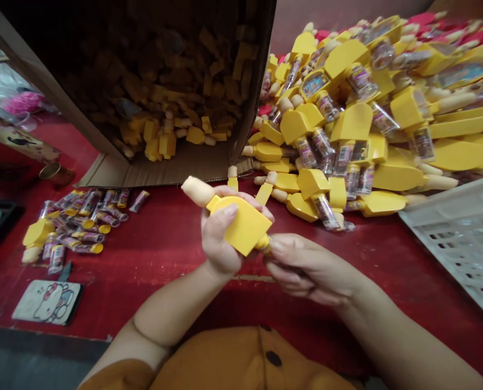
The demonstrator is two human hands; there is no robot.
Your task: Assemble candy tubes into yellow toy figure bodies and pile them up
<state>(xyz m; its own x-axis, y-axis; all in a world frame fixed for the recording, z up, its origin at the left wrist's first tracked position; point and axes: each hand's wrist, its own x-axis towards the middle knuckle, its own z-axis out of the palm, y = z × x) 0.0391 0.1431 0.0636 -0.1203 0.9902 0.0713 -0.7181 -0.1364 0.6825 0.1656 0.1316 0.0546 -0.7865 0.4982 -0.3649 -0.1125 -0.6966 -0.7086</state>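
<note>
A yellow plastic piece [245, 225] with a beige knob at its upper left end is held over the red table, in front of my body. My left hand [220, 238] is closed round it, thumb on its flat face. At the piece's lower right end, my right hand [302, 265] pinches a small tube that joins the piece at a yellow collar; most of the tube is hidden by the fingers. To the left, several small clear tubes with yellow caps [89, 219] lie in a loose group, beside another yellow piece [38, 233].
An open cardboard box [143, 176] with yellow parts stands behind my hands. A large heap of yellow pieces with tubes [351, 122] fills the back right. A white plastic basket [461, 238] is at the right, a cartoon-patterned phone case [48, 301] at the front left of the red table [152, 260].
</note>
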